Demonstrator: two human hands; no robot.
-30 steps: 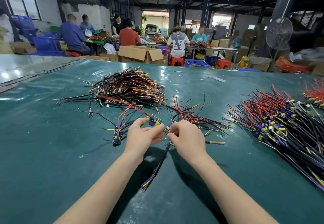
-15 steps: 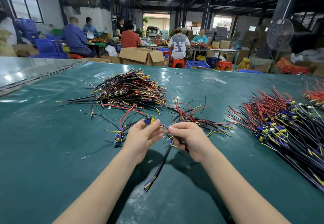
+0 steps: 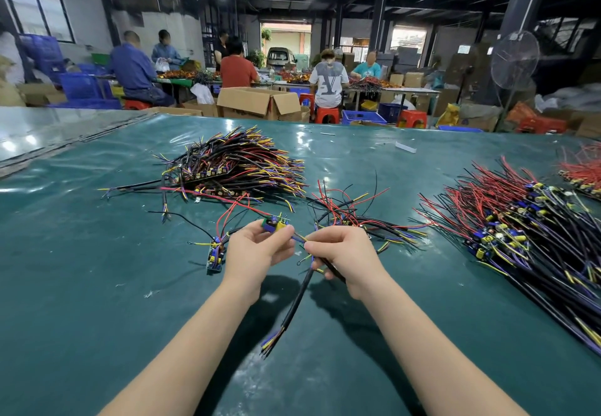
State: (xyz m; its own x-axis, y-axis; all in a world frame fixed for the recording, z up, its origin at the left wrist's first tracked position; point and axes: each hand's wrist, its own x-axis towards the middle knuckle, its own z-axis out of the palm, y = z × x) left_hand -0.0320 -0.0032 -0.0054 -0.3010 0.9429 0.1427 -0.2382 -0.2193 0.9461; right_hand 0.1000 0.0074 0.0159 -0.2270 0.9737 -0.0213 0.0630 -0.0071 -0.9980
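- While both hands are raised just above the green table cover point(image 3: 97, 285), the left hand point(image 3: 257, 251) has its fingers curled and pinches a small circuit board point(image 3: 274, 224) between thumb and fingertips.
- The right hand point(image 3: 346, 254) is closed round a black sheathed cable point(image 3: 297, 298). Its thumb and forefinger pinch thin leads beside the board.
- The cable hangs between the forearms, its coloured ends free.
- A second board point(image 3: 215, 255) lies just left of the left hand, and a wire heap point(image 3: 240, 165) lies beyond.

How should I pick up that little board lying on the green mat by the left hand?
Probably pinch the little board by its two long edges, coming from above: it lies flat on the green mat, parts facing up, wires leaving its far end.
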